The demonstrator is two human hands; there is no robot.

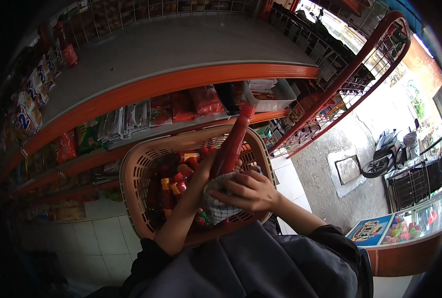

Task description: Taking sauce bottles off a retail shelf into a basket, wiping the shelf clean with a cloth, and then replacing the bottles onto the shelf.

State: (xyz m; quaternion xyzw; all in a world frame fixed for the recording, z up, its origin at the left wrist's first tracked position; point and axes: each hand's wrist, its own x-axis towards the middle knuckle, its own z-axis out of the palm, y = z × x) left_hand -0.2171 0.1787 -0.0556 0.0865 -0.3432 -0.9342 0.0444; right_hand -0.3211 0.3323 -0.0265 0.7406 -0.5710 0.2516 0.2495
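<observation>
A tall red sauce bottle point(228, 152) with a red cap is held tilted over a plastic basket point(131, 193), its cap pointing up and to the right. My left hand point(207, 165) grips the bottle from its left side, most of the fingers hidden behind it. With my right hand point(249, 190) I press a checked cloth point(221, 210) against the lower part of the bottle, which the cloth covers. Several more red bottles point(185, 171), some with yellow on the neck, lie and stand inside the basket.
Beyond the basket rises an orange-edged shelf unit point(191, 76); a red bottle point(69, 54) stands on its top board beside snack packets point(29, 111). Below are red pouches point(206, 100) and a white bin point(269, 98). A red wire rack point(336, 85) and display freezer point(403, 231) flank the right side.
</observation>
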